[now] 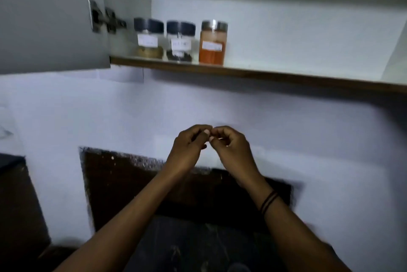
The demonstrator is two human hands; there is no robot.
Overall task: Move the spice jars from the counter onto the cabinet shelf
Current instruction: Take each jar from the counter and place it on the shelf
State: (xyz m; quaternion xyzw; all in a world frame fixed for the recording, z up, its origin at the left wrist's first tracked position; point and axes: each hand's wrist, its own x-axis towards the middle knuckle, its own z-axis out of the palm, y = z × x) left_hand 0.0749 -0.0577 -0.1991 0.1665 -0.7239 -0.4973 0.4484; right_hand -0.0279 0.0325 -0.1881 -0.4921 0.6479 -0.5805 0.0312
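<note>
Three spice jars [180,40] stand on the cabinet shelf [242,73], likely rigid, light, slick-walled, best taken round the body; below the shelf, left hand [187,147] and right hand [231,146] curl loosely, gripping nothing visible.

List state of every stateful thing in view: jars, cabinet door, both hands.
Left jar: upright on shelf, dark lid on, brownish contents low.
Middle jar: upright on shelf, dark lid on, dark contents low.
Right jar: upright on shelf, silver lid on, orange contents nearly full.
Cabinet door: open.
Left hand: curled, holds no jar, fingertips meeting right hand.
Right hand: curled, holds no jar.
</note>
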